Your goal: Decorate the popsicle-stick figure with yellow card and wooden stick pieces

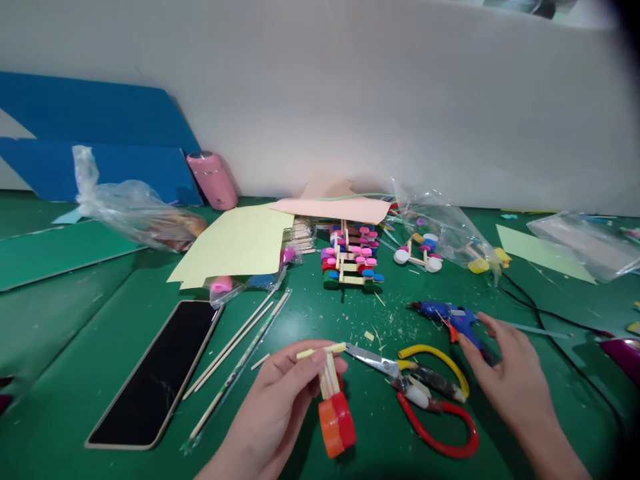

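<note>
My left hand (285, 393) pinches a small model of wooden sticks (328, 377) with a short crosspiece on top and red and orange bottle caps (337, 423) at its lower end. My right hand (517, 373) is at the handle of a blue glue gun (447, 313) with an orange trigger, which lies on its side. Its thumb and forefinger are apart on either side of the handle; the other fingers are partly hidden. Between my hands lie scissors (385, 363) with one yellow and one red handle, and pliers (435, 383) that overlap them.
Several finished-looking models with coloured caps (350, 260) stand farther back. A phone (157, 373), thin wooden sticks (235, 343) and yellow paper (240, 243) lie left. Behind are a pink bottle (213, 180) and plastic bags (140, 207). A black cable (545, 310) crosses the green table (390, 447) at right.
</note>
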`<action>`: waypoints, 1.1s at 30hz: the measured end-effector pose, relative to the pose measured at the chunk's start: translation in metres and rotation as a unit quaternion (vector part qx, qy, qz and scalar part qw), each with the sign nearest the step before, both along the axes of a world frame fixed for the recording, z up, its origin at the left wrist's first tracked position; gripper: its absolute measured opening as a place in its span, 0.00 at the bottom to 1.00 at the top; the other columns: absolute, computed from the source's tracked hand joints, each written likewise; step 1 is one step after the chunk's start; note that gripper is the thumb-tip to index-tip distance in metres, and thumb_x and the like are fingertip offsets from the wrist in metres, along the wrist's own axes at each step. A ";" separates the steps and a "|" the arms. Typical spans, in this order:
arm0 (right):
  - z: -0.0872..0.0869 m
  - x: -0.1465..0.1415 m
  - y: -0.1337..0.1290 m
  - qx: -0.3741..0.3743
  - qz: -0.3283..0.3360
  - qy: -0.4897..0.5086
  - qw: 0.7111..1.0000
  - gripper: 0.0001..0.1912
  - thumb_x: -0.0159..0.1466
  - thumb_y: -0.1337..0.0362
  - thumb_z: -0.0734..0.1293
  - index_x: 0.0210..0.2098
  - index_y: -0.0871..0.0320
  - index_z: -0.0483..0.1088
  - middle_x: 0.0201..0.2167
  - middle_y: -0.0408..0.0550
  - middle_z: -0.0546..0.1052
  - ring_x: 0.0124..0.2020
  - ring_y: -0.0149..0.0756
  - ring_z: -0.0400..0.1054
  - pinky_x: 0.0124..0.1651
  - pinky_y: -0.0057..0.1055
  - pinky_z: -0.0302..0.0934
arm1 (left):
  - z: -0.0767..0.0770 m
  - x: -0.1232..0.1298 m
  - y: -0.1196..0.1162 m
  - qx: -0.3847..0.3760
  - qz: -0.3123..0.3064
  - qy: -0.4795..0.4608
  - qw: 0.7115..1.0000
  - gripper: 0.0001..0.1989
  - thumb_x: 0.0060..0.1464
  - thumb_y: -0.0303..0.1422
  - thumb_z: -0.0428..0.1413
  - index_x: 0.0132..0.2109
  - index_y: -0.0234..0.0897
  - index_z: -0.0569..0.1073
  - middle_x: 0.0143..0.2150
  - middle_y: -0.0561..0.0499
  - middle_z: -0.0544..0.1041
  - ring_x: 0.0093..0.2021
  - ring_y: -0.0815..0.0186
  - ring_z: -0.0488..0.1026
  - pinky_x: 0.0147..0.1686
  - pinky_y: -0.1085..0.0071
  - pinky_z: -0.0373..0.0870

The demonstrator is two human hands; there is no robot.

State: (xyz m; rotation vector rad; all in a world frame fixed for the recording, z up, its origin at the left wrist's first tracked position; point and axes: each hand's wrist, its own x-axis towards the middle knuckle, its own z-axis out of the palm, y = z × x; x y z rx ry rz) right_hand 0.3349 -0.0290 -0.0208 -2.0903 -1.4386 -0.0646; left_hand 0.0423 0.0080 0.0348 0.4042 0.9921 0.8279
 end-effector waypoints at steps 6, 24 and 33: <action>0.042 -0.101 0.002 -0.039 0.298 0.283 0.911 0.16 0.58 0.61 0.64 0.46 0.49 0.64 0.41 0.45 0.68 0.37 0.34 0.66 0.37 0.27 0.63 | 0.005 0.012 -0.007 -0.010 -0.014 -0.041 0.999 0.07 0.43 0.32 0.61 0.31 0.33 0.77 0.27 0.44 0.79 0.29 0.64 0.73 0.35 0.68 0.67; 0.037 -0.138 0.004 0.000 0.305 0.515 0.801 0.03 0.58 0.66 0.65 0.32 0.52 0.70 0.27 0.41 0.67 0.26 0.28 0.63 0.28 0.27 0.58 | 0.006 0.017 -0.016 -0.019 -0.036 -0.103 0.994 0.04 0.44 0.31 0.58 0.29 0.34 0.75 0.24 0.49 0.75 0.23 0.66 0.70 0.25 0.71 0.68; 0.038 -0.142 0.006 0.030 0.282 0.537 0.795 0.02 0.57 0.67 0.66 0.31 0.55 0.70 0.26 0.42 0.69 0.26 0.28 0.64 0.28 0.23 0.60 | 0.011 0.019 -0.019 -0.019 -0.019 -0.096 0.995 0.04 0.43 0.30 0.60 0.29 0.34 0.76 0.24 0.48 0.77 0.25 0.66 0.72 0.29 0.71 0.68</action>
